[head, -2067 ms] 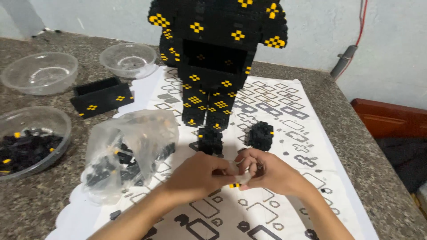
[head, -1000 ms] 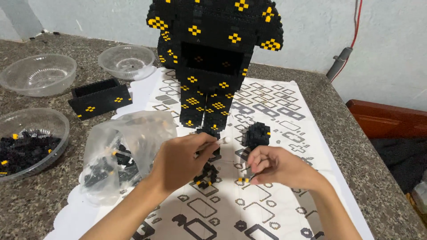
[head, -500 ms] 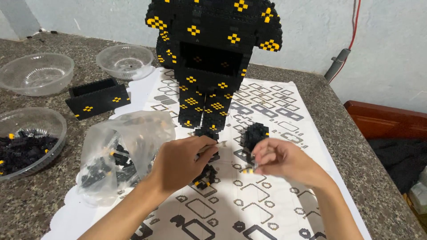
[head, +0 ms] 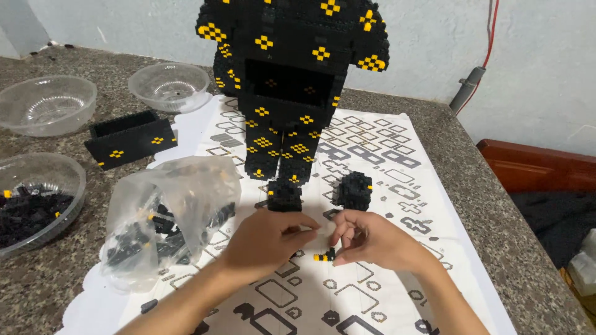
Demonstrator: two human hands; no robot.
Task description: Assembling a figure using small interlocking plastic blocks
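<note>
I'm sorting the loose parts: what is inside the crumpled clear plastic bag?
Inside the crumpled clear plastic bag, small black building bricks show through, a few with yellow spots. The folds blur the rest, so pieces deeper in cannot be made out. The left hand lies just beside it.

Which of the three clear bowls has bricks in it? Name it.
The near-left bowl, beside the plastic bag: it holds a heap of black bricks. The two bowls farther back look nearly empty.

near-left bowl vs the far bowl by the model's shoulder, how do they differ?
The near-left bowl holds a heap of black bricks with a few yellow ones; the far bowl is almost bare, with only a few specks. The near-left bowl is cut off by the frame edge; the far bowl shows whole. Both are clear plastic on the speckled counter.
</note>
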